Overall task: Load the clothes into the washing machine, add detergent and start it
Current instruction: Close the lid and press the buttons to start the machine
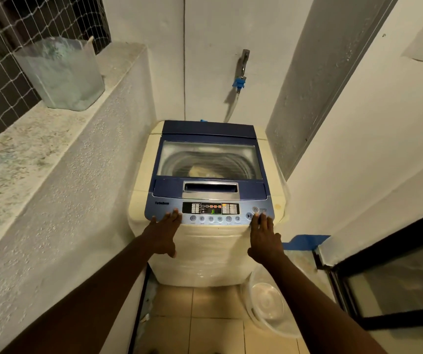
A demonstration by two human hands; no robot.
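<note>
A translucent container point(62, 72) sits on the ledge point(21, 154) at far left. The washing machine point(205, 200) stands against the far wall, lid point(209, 159) closed, pale clothes point(200, 171) dimly visible through its window. The left hand point(165, 232) rests flat, fingers spread, on the control panel point(210, 212)'s left end. The right hand point(264, 238), fingers extended and loosely together, touches the buttons at the panel's right end. A clear basin point(269, 307) leans on the floor, near right.
</note>
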